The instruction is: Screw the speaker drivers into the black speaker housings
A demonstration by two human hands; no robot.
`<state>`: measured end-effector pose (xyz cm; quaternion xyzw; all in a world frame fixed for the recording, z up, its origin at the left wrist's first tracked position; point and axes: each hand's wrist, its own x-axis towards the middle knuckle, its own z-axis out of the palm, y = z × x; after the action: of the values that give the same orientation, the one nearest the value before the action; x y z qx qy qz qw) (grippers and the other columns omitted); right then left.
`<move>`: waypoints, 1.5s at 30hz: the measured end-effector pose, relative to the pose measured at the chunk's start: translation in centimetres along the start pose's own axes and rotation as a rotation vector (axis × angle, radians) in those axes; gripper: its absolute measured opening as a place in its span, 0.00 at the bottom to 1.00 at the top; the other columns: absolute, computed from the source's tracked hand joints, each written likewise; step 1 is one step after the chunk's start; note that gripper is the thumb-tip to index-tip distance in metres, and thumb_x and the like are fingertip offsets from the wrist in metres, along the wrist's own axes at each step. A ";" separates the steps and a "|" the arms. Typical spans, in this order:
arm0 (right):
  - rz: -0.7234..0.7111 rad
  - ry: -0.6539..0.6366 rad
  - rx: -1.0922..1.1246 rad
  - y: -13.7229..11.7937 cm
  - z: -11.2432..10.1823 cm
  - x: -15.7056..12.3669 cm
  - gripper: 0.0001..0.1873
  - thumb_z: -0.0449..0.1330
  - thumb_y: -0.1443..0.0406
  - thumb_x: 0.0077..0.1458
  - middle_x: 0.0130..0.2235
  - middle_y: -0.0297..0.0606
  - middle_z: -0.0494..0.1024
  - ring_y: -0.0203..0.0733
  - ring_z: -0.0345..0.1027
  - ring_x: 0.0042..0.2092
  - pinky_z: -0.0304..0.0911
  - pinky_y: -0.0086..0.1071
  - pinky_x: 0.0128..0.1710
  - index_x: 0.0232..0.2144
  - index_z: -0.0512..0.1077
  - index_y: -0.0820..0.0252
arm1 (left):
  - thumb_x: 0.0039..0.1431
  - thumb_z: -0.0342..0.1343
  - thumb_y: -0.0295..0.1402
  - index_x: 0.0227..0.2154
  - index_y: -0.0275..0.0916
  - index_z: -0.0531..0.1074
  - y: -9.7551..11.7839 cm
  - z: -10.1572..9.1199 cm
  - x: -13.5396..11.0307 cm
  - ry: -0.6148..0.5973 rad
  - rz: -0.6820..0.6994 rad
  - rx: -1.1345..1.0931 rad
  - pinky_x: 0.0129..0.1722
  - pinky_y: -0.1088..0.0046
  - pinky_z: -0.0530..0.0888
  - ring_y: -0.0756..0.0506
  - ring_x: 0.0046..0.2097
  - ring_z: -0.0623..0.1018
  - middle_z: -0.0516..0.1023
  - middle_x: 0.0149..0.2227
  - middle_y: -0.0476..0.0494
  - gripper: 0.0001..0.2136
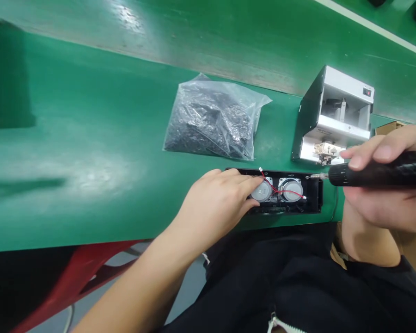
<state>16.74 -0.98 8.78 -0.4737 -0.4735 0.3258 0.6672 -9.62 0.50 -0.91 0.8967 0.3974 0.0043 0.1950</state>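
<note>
- Two hands: right hand (384, 194), fingers (358, 162) curled narrow round black electric screwdriver (377, 173), bit pointing left, tip over right end of speaker housing (314, 196).
- Left hand (213, 206), fingers (241, 178) spread on housing's left end, touching red wire (276, 188).
- Housing lies lengthwise left-right, lower middle, between hands.
- Screw feeder (333, 111) upper right; plastic bag (211, 121) upper middle.

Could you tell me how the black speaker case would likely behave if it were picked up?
The case will probably feel heavy for its size, given the two speakers inside. Its boxy shape suggests it won't roll, and the loose red wires may snag.
</note>
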 end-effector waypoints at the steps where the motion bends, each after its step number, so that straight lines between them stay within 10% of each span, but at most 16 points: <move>1: -0.063 0.026 0.036 -0.2 1.1 -0.2 0.23 0.60 0.31 0.63 0.30 0.30 0.76 0.40 0.74 0.28 0.78 0.37 0.28 0.49 0.84 0.25 | 0.66 0.70 0.32 0.59 0.42 0.84 -0.1 0.1 0.0 0.007 0.007 -0.006 0.46 0.56 0.77 0.32 0.52 0.87 0.90 0.56 0.41 0.20; 7: -0.040 -0.050 0.151 3.4 6.1 -0.6 0.31 0.56 0.29 0.63 0.23 0.29 0.73 0.42 0.62 0.17 0.65 0.38 0.16 0.52 0.78 0.36 | 0.67 0.67 0.33 0.62 0.44 0.82 -0.4 0.4 0.0 0.034 0.031 -0.050 0.45 0.58 0.75 0.33 0.52 0.87 0.89 0.59 0.41 0.21; 15: -0.132 -0.217 0.181 10.6 6.8 -1.2 0.42 0.56 0.22 0.52 0.20 0.22 0.68 0.40 0.50 0.11 0.52 0.37 0.08 0.57 0.70 0.36 | 0.65 0.64 0.29 0.58 0.45 0.84 -0.1 0.4 0.2 0.070 0.020 -0.081 0.44 0.60 0.75 0.34 0.51 0.87 0.90 0.55 0.40 0.19; 21: -0.052 -0.127 0.214 9.5 7.1 -1.1 0.48 0.64 0.20 0.40 0.20 0.20 0.67 0.39 0.48 0.11 0.50 0.39 0.09 0.53 0.68 0.36 | 0.64 0.64 0.28 0.58 0.44 0.84 0.2 0.4 0.2 0.071 0.012 -0.073 0.45 0.58 0.76 0.34 0.52 0.87 0.90 0.56 0.41 0.20; 26: 0.128 -0.190 0.165 7.6 6.3 -1.3 0.40 0.63 0.24 0.51 0.25 0.25 0.76 0.44 0.64 0.18 0.66 0.42 0.17 0.54 0.70 0.38 | 0.65 0.63 0.29 0.57 0.44 0.85 0.2 0.5 0.2 0.077 0.008 -0.073 0.45 0.59 0.76 0.35 0.51 0.87 0.91 0.54 0.41 0.19; 35: 0.094 -0.192 0.189 8.9 6.9 -1.5 0.45 0.64 0.21 0.40 0.21 0.23 0.73 0.39 0.57 0.15 0.58 0.39 0.15 0.52 0.71 0.34 | 0.65 0.65 0.29 0.56 0.43 0.85 0.2 0.4 0.2 0.067 0.008 -0.050 0.44 0.58 0.76 0.34 0.50 0.88 0.91 0.52 0.41 0.17; 45: -0.044 -0.351 0.168 12.7 6.0 -2.8 0.50 0.43 0.15 0.46 0.19 0.22 0.66 0.39 0.53 0.14 0.55 0.36 0.13 0.50 0.68 0.40 | 0.65 0.68 0.31 0.53 0.44 0.85 0.5 -0.9 1.0 -0.037 0.000 -0.027 0.43 0.59 0.75 0.33 0.49 0.87 0.91 0.45 0.41 0.14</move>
<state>10.33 2.82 -3.45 -0.3418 -0.5641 0.4270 0.6186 -8.77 1.24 -0.04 0.8939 0.3936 -0.0067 0.2143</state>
